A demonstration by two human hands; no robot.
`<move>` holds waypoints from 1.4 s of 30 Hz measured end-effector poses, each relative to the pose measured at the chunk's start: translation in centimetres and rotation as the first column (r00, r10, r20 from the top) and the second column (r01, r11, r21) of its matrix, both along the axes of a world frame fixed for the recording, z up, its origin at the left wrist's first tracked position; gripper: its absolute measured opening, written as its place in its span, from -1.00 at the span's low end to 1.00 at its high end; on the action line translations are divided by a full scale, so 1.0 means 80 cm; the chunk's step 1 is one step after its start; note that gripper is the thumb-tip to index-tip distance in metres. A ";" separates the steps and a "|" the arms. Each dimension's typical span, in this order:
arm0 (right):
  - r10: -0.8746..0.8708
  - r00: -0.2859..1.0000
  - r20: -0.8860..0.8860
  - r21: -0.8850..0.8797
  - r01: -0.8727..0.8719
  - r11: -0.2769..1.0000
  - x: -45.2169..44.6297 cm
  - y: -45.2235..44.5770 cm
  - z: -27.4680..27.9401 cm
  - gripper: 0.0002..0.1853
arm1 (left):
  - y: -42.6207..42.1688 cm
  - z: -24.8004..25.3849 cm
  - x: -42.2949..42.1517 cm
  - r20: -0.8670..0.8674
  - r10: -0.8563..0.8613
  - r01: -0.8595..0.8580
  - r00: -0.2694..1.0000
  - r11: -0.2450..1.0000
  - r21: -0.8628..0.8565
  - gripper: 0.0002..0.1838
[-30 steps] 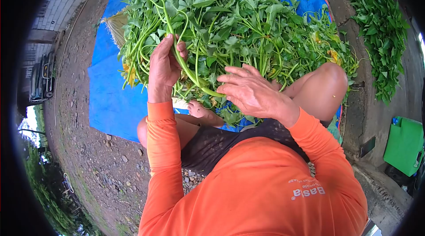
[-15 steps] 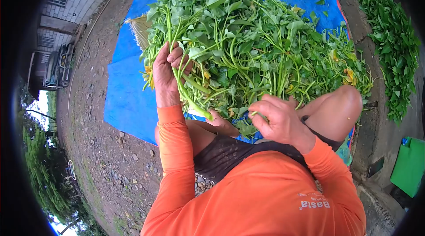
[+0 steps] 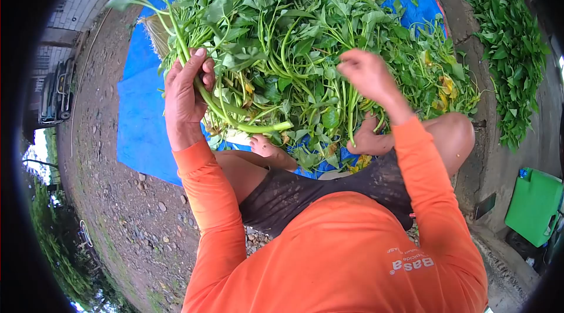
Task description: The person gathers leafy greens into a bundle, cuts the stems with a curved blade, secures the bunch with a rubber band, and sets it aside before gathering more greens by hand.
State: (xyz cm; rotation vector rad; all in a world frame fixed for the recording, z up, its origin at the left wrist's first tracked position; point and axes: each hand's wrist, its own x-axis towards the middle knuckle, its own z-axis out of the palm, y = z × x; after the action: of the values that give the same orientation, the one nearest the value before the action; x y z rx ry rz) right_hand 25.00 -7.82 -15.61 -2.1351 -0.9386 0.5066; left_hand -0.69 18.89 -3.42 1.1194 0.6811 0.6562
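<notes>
My left hand (image 3: 189, 87) is closed around a small bunch of water spinach stems (image 3: 232, 120), held above the left side of the heap. Their leafy tips stick up past the fingers, and a thick pale-green cut end points right. My right hand (image 3: 370, 78) is over the right middle of the heap, slightly blurred, its fingers curled together. Whatever it may hold is hidden. Below both hands lies a big heap of leafy water spinach (image 3: 305, 43), with long stems and some yellowed leaves.
A blue tarp (image 3: 141, 119) lies under the heap, and a woven sack (image 3: 157, 34) sticks out at its left. More greens (image 3: 508, 49) lie on the concrete at right, near a green plastic container (image 3: 533, 206). Stony ground (image 3: 141, 213) borders the tarp. A parked vehicle (image 3: 57, 90) stands far left.
My left hand has moved left with the stems, whose cut end now points more to the right. My right hand has gone from near my lap up and forward over the heap.
</notes>
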 end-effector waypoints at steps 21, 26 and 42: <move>0.062 0.679 -0.731 0.307 0.246 0.919 -0.023 0.116 -0.005 -0.50 | -0.008 -0.017 -0.032 -0.203 0.181 -0.170 0.962 0.983 0.069 -0.82; 0.156 0.714 -0.682 0.444 0.235 0.865 -0.044 0.057 0.074 -0.48 | -0.036 -0.021 -0.002 -0.231 0.130 -0.116 0.964 0.991 0.072 -0.82; 0.142 0.977 -0.160 0.582 -0.023 0.813 -0.121 0.040 0.101 -0.56 | -0.102 -0.064 0.039 -0.224 0.025 0.079 0.974 0.893 0.443 -0.82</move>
State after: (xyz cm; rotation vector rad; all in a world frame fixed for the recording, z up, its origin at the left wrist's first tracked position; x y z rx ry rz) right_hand 15.30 -4.64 -7.53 -1.4681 -0.9305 0.3986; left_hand 2.45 10.71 -8.56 1.6511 0.7222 0.6886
